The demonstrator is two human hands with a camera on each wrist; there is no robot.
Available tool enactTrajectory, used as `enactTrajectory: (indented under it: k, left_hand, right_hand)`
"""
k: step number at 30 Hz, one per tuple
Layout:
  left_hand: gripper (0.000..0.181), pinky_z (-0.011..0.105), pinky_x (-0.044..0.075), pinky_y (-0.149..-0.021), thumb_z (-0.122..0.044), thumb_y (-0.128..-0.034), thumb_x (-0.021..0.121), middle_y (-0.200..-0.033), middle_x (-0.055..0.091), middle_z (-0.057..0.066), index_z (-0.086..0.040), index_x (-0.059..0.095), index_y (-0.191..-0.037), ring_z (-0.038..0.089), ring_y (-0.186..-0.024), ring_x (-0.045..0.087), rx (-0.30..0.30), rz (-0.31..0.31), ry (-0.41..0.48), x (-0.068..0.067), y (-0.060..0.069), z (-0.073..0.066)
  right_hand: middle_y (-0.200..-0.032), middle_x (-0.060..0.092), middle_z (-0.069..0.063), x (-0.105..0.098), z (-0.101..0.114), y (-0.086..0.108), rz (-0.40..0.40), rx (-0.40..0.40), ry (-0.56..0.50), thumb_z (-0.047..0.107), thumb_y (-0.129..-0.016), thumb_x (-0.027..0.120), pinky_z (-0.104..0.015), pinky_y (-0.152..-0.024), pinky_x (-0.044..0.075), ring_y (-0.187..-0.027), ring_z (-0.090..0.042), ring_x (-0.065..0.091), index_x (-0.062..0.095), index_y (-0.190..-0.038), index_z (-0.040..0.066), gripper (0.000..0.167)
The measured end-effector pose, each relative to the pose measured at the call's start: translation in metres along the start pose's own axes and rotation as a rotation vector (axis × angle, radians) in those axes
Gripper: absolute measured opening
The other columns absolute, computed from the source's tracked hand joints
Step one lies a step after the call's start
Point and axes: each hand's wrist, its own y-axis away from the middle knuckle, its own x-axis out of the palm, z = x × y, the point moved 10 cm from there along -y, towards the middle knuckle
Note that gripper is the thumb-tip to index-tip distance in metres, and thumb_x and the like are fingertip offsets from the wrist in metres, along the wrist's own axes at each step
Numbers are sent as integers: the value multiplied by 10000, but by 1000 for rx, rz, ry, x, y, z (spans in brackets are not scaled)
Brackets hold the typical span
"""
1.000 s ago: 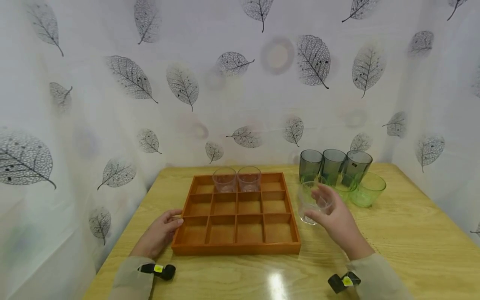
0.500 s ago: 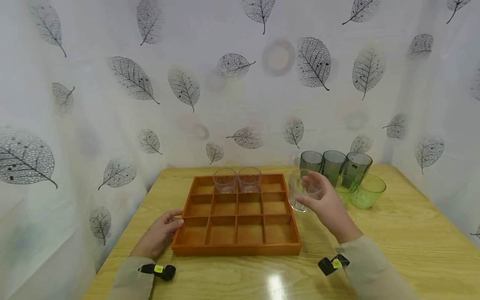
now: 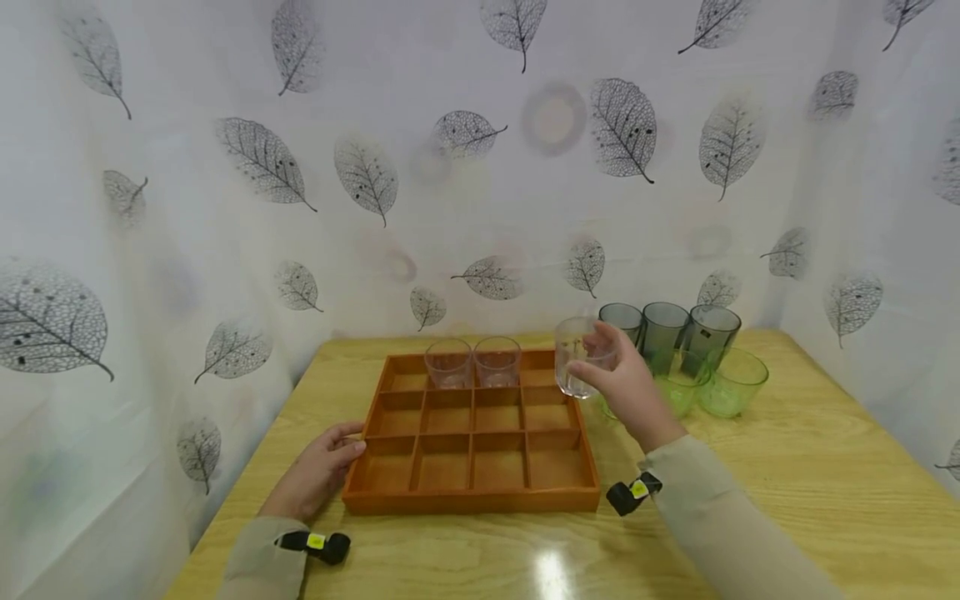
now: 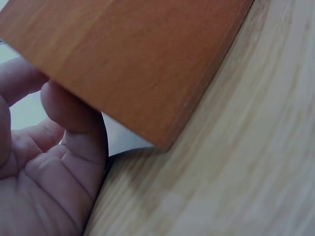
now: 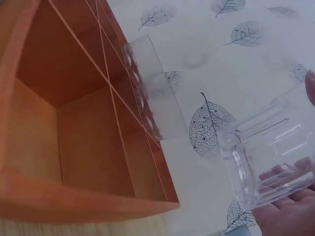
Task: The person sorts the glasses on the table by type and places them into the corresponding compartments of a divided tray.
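My right hand (image 3: 637, 387) grips a clear glass tumbler (image 3: 573, 358) by its side, over the back right corner of an orange-brown wooden compartment tray (image 3: 472, 502). In the right wrist view the clear tumbler (image 5: 266, 152) appears apart from the tray, with fingers round it. Two more clear tumblers (image 3: 448, 364) stand in the two middle compartments of the back row. My left hand (image 3: 318, 471) rests against the tray's left side. The left wrist view shows its thumb (image 4: 69, 105) touching the tray's edge; some of its fingers are partly hidden.
Behind my right hand, at the back right of the wooden table (image 3: 795, 500), stand three dark grey tall glasses (image 3: 663, 333). Several green glasses (image 3: 735, 387) stand in front of them. A leaf-patterned white curtain (image 3: 420, 208) hangs behind the table.
My right hand has carried the clear tumbler leftward and up, from beside the tray to over its back right corner. The left hand has stayed at the tray's side.
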Motion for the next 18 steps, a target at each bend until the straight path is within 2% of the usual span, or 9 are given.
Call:
enactTrajectory:
  k: [8,18]
  left_hand:
    - [534,263,458,-750,-171,-1044,577,-1119,544,70,23,356,-1490,145,-920,509,-2,-14,-12,-3,-1,1]
    - [548,262,461,-766,-160,-1042,577,-1101,548,52,49,335,-1487,135,-929,513,7,1,-2,1,2,-3]
  right_hand:
    - [-1597,352,-21,18,-4,-29,-8,-3,-42,471,-891,765,-557,-1131,294,-1443,-253,340,204,-1622,216,956]
    - [-1574,363,-105,34,-16,-56,-92,16,-75,454,-875,789,-506,-1111,348,-1401,-313,387,191,-1617,145,1002]
